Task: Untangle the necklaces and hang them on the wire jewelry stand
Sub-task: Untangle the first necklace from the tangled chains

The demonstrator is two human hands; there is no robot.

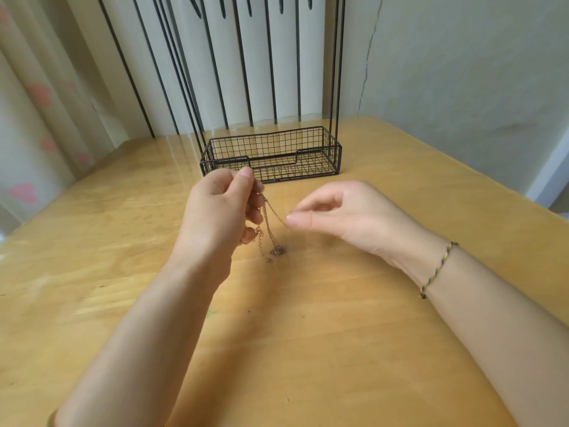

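Note:
Thin gold necklaces (270, 224) hang in a tangle over the wooden table (308, 318), their small pendants (277, 250) touching the tabletop. My left hand (218, 211) pinches the chains near their top between thumb and fingers, just in front of the stand's basket. My right hand (341, 215) pinches one strand with thumb and forefinger and draws it off to the right. The black wire jewelry stand (271, 154) rises at the table's far edge; its hooks (249, 6) at the top of the view carry nothing that I can see.
The stand's wire basket (308, 140) has nothing in it. A curtain with pink hearts (37, 118) hangs at the left and a pale wall (462, 72) stands at the right. A braided bracelet (438, 269) circles my right wrist.

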